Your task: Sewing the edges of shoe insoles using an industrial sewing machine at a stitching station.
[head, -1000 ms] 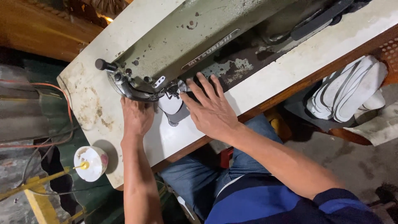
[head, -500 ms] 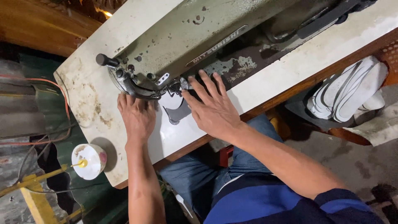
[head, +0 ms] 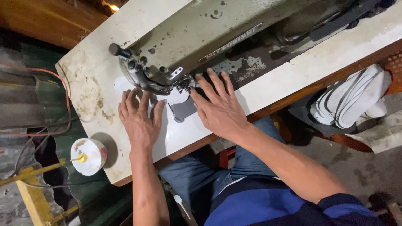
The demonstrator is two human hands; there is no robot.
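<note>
Left hand (head: 140,121) flat, fingers spread on white sheet (head: 178,132), right hand (head: 220,109) flat, pressing grey piece (head: 183,109) beside sewing machine (head: 209,37) needle, near tabletop (head: 90,83) front edge, spool (head: 88,155) at corner

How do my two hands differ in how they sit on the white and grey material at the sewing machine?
The left hand lies flat on the white sheet, away from the needle. The right hand has spread fingers reaching the needle area of the worn grey-green sewing machine, beside the grey piece. Both rest palm-down.
</note>
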